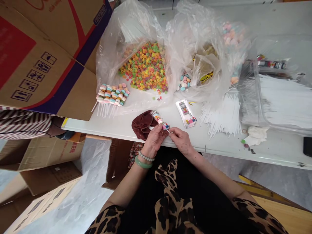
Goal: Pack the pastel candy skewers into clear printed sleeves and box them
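Observation:
Near the table's front edge, my left hand [155,138] grips a small wrapped candy stick [158,118] with a colourful printed wrapper. My right hand [180,139] pinches the thin white stick at its lower right end. Just behind and left of my left hand lies a dark red cloth [141,125]. A stack of printed cards [186,113] rests to the right, behind my right hand. Candy skewers on white sticks [113,95] lie at the left, beside an open plastic bag of ring candies [148,70].
A large cardboard box [48,48] stands at the left. Loose white sticks [223,113] and a clear tray of sticks [285,94] are at the right. Another plastic bag [202,42] sits at the back. Crumpled tissue [255,135] lies near the right front edge. An open carton [119,162] is below the table.

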Action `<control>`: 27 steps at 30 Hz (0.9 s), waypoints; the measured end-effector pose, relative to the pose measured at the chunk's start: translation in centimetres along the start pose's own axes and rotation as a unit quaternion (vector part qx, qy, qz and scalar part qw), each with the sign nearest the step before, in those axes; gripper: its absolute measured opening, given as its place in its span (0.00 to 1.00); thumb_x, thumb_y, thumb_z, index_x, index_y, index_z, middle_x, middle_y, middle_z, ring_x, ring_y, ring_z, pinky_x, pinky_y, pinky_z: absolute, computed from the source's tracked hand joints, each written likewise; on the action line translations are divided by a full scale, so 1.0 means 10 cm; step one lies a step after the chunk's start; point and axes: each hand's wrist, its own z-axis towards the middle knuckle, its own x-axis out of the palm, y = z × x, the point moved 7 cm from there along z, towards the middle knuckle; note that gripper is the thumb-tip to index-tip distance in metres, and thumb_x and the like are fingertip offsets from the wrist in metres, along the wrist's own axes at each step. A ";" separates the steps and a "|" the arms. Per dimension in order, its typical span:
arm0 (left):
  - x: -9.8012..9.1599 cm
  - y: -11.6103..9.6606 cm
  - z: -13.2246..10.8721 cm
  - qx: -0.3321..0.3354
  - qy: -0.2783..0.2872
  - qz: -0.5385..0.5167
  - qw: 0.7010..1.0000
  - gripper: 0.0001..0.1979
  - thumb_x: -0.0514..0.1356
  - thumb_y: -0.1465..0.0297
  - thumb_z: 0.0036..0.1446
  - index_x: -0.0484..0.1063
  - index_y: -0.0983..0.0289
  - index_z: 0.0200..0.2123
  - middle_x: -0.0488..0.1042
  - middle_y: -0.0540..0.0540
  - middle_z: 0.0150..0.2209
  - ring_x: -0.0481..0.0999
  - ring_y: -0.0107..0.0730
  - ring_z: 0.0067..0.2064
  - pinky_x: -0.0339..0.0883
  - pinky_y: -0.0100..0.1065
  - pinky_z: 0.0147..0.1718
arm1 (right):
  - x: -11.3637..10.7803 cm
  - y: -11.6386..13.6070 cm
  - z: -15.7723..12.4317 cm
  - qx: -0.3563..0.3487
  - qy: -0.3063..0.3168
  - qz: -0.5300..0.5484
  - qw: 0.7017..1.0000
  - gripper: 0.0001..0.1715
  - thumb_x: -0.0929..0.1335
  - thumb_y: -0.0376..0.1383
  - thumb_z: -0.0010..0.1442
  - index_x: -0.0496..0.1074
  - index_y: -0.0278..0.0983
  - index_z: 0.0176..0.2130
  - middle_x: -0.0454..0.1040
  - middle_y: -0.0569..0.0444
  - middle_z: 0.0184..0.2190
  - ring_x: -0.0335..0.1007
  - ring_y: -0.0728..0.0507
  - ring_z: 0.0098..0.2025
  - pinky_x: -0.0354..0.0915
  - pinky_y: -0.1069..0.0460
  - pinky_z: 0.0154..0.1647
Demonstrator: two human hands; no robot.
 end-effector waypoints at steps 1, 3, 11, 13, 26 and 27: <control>0.00 0.00 0.00 0.001 0.002 -0.006 1.000 0.11 0.68 0.67 0.50 0.74 0.66 0.35 0.77 0.53 0.33 0.76 0.31 0.35 0.69 0.34 0.37 | 0.01 -0.02 0.00 -0.001 0.003 0.018 1.000 0.13 0.64 0.38 0.57 0.77 0.42 0.39 0.74 0.61 0.25 0.68 0.47 0.27 0.63 0.54 0.32; 0.02 0.02 0.00 0.000 0.005 -0.015 1.000 0.10 0.67 0.67 0.51 0.74 0.66 0.35 0.77 0.53 0.34 0.76 0.30 0.35 0.69 0.33 0.37 | 0.02 -0.03 0.01 -0.017 -0.003 0.038 0.999 0.16 0.64 0.36 0.57 0.77 0.45 0.43 0.78 0.60 0.32 0.73 0.45 0.34 0.67 0.52 0.38; 0.05 0.15 0.03 0.016 -0.004 0.009 1.000 0.12 0.65 0.64 0.54 0.74 0.67 0.36 0.77 0.55 0.36 0.76 0.28 0.37 0.69 0.31 0.41 | 0.04 0.04 0.01 -0.070 -0.024 -0.031 0.997 0.20 0.63 0.35 0.61 0.76 0.47 0.50 0.79 0.58 0.46 0.76 0.42 0.46 0.69 0.47 0.50; 0.05 0.08 -0.03 0.069 -0.017 0.108 0.992 0.15 0.63 0.59 0.55 0.73 0.66 0.37 0.77 0.55 0.35 0.76 0.30 0.35 0.69 0.33 0.39 | 0.00 0.07 0.00 -0.094 -0.046 -0.056 0.993 0.19 0.62 0.35 0.62 0.76 0.45 0.49 0.80 0.56 0.45 0.76 0.43 0.44 0.69 0.49 0.48; 0.43 -0.40 -0.44 0.542 -0.013 0.682 0.491 0.11 0.58 0.68 0.61 0.74 0.62 0.46 0.76 0.58 0.36 0.75 0.35 0.38 0.66 0.37 0.41 | 0.00 0.36 -0.19 -0.283 -0.152 -0.309 0.895 0.17 0.59 0.29 0.64 0.66 0.38 0.25 0.68 0.56 0.21 0.63 0.47 0.25 0.56 0.51 0.31; 0.45 -0.39 -0.46 0.554 -0.012 0.687 0.470 0.11 0.58 0.69 0.61 0.74 0.63 0.46 0.77 0.58 0.36 0.76 0.36 0.38 0.66 0.38 0.42 | 0.00 0.38 -0.20 -0.289 -0.161 -0.318 0.889 0.17 0.59 0.28 0.64 0.65 0.38 0.25 0.68 0.56 0.20 0.62 0.47 0.25 0.55 0.51 0.31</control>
